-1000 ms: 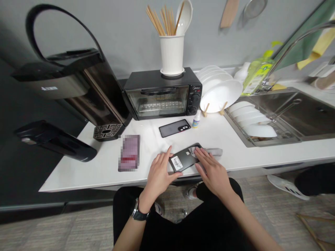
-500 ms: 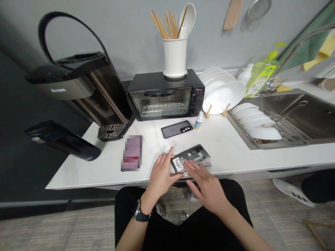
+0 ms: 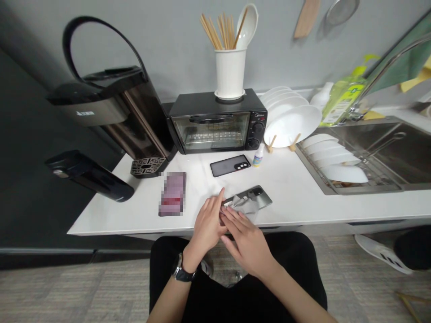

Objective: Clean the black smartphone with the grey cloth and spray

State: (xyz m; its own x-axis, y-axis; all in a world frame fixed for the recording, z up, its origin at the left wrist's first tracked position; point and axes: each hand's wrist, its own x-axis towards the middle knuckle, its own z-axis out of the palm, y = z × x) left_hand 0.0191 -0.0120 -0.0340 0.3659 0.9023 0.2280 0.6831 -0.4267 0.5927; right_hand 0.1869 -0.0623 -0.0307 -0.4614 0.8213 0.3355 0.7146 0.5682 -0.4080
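Observation:
A phone (image 3: pixel 266 199) lies back up near the counter's front edge, its camera block at the upper right. My left hand (image 3: pixel 208 223) holds the phone's left end between thumb and fingers, the index finger pointing up. With its fingers flat and close together, my right hand (image 3: pixel 247 244) presses a crumpled grey cloth (image 3: pixel 247 205) onto the phone's back. Cloth and fingers hide much of the phone's middle and left end. Beyond it lie a dark-rimmed phone case (image 3: pixel 229 166) and a small spray bottle (image 3: pixel 258 155).
Left on the counter (image 3: pixel 134 215) are a pixelated purple item (image 3: pixel 173 194), a dark flask (image 3: pixel 90 177) and a drink dispenser (image 3: pixel 144 112). A toaster oven (image 3: pixel 215 130) stands at the back, plates (image 3: pixel 292 123) beside it. The sink (image 3: pixel 387 143) is right.
My right hand has slid left along the phone towards my left hand. The grey cloth now bunches over the phone's middle and covers most of the white label. My left hand stays at the left end.

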